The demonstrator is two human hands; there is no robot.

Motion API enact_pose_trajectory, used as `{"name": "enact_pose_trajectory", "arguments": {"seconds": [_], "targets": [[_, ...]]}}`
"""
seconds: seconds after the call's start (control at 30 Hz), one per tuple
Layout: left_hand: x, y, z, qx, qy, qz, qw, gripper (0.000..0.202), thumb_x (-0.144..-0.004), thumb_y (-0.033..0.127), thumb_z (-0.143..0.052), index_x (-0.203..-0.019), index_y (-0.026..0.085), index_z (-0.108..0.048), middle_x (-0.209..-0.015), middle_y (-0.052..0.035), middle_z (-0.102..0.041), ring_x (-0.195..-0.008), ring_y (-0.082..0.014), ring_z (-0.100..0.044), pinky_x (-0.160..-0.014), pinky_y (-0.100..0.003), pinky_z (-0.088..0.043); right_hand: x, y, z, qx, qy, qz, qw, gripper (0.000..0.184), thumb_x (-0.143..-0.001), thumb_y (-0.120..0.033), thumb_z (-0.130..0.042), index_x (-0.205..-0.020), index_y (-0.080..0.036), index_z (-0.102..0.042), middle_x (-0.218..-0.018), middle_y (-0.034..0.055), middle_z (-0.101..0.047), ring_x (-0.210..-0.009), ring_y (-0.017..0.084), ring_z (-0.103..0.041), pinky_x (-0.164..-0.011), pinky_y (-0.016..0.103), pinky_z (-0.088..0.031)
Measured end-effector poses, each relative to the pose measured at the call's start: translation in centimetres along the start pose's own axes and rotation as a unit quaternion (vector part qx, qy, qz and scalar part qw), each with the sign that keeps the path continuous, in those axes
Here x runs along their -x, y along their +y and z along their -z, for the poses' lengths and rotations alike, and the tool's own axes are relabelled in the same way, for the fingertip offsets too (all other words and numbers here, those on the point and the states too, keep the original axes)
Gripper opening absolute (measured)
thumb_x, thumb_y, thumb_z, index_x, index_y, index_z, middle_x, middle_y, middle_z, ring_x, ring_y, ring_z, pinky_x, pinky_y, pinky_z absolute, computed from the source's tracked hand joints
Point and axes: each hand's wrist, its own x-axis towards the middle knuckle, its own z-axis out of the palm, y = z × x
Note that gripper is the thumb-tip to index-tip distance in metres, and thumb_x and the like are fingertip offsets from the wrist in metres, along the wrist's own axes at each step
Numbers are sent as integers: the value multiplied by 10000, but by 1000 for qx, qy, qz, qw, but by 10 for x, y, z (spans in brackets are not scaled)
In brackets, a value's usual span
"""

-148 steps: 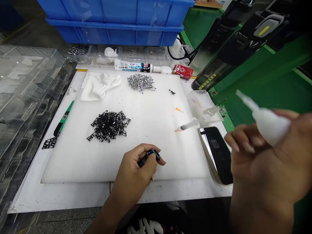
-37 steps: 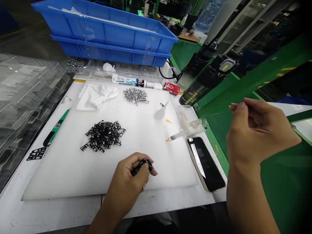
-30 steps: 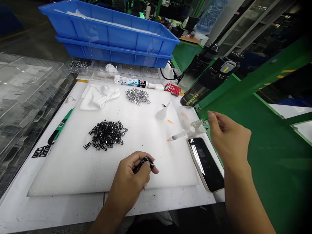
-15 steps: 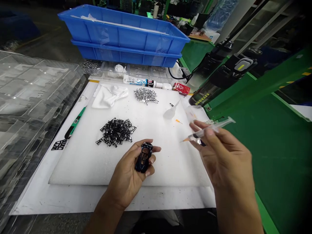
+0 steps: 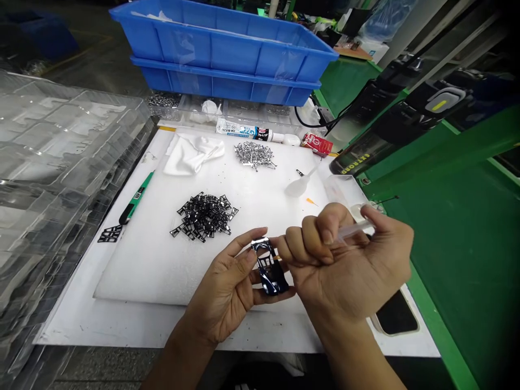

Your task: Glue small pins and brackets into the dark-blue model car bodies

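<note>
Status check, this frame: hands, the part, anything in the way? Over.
Left hand holds black part. Right hand closed on syringe, orange tip at the part. Nothing between them; black clips pile lies apart, behind.

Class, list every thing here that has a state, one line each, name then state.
left hand, holding the black part
right hand, fist closed round the syringe, its tip at the black part
squeeze bottle, lying on its side on the foam pad
glue tube, lying flat, capped
white cloth, crumpled
black clips, loose heap
silver pieces, loose heap
blue crates, stacked two high
phone, flat, screen dark
</note>
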Motion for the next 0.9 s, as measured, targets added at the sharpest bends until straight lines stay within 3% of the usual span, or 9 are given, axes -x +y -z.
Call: {"name": "enact_pose_trajectory", "arguments": {"seconds": [0.17, 0.3, 0.67, 0.9], "targets": [[-2, 0, 2, -13, 6, 0, 1000, 325, -971, 179, -616, -1282, 265, -656, -1126, -44, -705, -964, -175, -735, -844, -421, -691, 3, 9, -4, -10, 126, -13, 992, 396, -805, -468, -485, -513, -202, -483, -402, -39, -219, -347, 98, -215, -333, 229, -277], [-3, 1, 1, -11, 5, 2, 1000, 316, -966, 188, -629, -1272, 258, -667, -1162, -60, -698, -988, -186, -736, -862, -424, -684, 0, 9, -8, -9, 171, -12, 985, 402, -803, -439, -408, -482, -204, -468, -393, -39, -196, -339, 101, -190, -321, 236, -269], [-3, -1, 2, -13, 0, -5, 1000, 267, -960, 189, -633, -1207, 265, -703, -1076, -27, -686, -893, -147, -727, -821, -400, -691, -4, 14, -8, -5, 177, -1, 984, 396, -805, -410, -371, -478, -203, -457, -397, -42, -206, -332, 98, -189, -313, 237, -264], [-4, 0, 1, -17, 1, -8, 1000, 273, -962, 194, -633, -1218, 270, -692, -1092, -33, -692, -899, -147, -727, -833, -415, -687, -3, 16, -8, -18, 171, 31, 985, 357, -792, -380, -467, -491, -188, -467, -410, -56, -217, -348, 81, -189, -319, 222, -258]]}}
